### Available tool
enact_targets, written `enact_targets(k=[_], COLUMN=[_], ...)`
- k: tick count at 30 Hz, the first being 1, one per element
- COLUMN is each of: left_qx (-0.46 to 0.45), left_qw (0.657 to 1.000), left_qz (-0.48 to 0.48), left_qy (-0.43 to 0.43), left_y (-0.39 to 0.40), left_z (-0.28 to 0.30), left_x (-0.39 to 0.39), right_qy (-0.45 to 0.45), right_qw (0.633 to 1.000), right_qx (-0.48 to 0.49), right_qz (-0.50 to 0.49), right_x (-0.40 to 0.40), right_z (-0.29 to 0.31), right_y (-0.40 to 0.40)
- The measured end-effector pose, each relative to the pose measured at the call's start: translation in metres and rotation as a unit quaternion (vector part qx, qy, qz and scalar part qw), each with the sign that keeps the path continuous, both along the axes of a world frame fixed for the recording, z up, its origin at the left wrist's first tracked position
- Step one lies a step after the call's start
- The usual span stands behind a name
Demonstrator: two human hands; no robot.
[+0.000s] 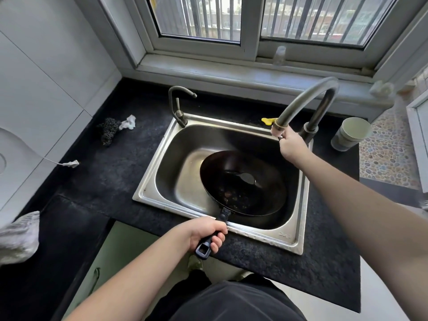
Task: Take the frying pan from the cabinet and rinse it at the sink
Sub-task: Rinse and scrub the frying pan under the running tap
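A black frying pan with brown residue on its bottom lies inside the steel sink, its handle sticking out over the front rim. My left hand grips that black handle. My right hand reaches to the tall curved faucet and grips at the spout's end, fingers curled round it. No water stream is visible.
A smaller tap stands at the sink's back left corner. On the black counter lie a dark scrubber and a crumpled white scrap. A stack of cups stands at the right, a grey cloth at the left edge.
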State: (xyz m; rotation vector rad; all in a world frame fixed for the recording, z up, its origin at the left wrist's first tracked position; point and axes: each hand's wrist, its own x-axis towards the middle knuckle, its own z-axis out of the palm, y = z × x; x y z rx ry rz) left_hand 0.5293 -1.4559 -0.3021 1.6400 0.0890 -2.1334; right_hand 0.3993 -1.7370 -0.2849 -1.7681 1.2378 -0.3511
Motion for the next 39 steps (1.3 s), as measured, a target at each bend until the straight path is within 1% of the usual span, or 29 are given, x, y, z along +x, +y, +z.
enact_targets(k=[3,5,7,11,13,15,18,21,25,30,35,37,39], left_qx=[0.000,0.002,0.007,0.011,0.012,0.009,0.003,0.004,-0.002,-0.023,-0.051,-0.055,-0.058], left_qw=[1.000,1.000,1.000,1.000,1.000,1.000,0.999,0.999,0.998,0.997,0.996,0.998,0.998], left_qz=[0.001,0.000,0.001,0.011,0.014,0.004,-0.016,-0.012,-0.008,0.003,0.020,0.020,0.036], left_qy=[-0.005,-0.008,-0.009,-0.010,-0.014,-0.025,-0.042,-0.053,-0.065,-0.073,-0.068,-0.039,0.001], left_y=[0.001,0.001,0.002,0.005,0.007,0.010,0.012,0.012,0.013,0.015,0.020,0.024,0.028], left_z=[-0.001,-0.001,0.000,0.001,0.000,0.000,-0.001,-0.001,-0.004,-0.002,-0.002,0.000,0.002], left_x=[-0.001,-0.001,-0.002,-0.004,-0.005,-0.006,-0.010,-0.017,-0.027,-0.036,-0.041,-0.041,-0.039], right_qy=[-0.030,-0.059,-0.079,-0.084,-0.085,-0.078,-0.065,-0.051,-0.044,-0.013,0.043,0.044,0.003], right_qw=[0.999,0.996,0.994,0.985,0.980,0.979,0.980,0.978,0.976,0.979,0.964,0.957,0.943], right_qx=[0.031,0.059,0.072,0.040,0.066,0.104,0.148,0.186,0.209,0.202,0.263,0.287,0.331], right_qz=[0.022,0.015,-0.026,-0.142,-0.167,-0.158,-0.117,-0.075,-0.030,-0.020,0.025,0.014,-0.044], right_x=[-0.004,-0.006,-0.010,-0.029,-0.038,-0.044,-0.048,-0.046,-0.045,-0.045,-0.039,-0.034,-0.025], right_z=[-0.004,-0.006,-0.010,-0.027,-0.034,-0.040,-0.042,-0.044,-0.045,-0.049,-0.048,-0.049,-0.051], right_y=[-0.005,-0.005,-0.001,0.024,0.044,0.069,0.106,0.139,0.170,0.194,0.225,0.236,0.244])
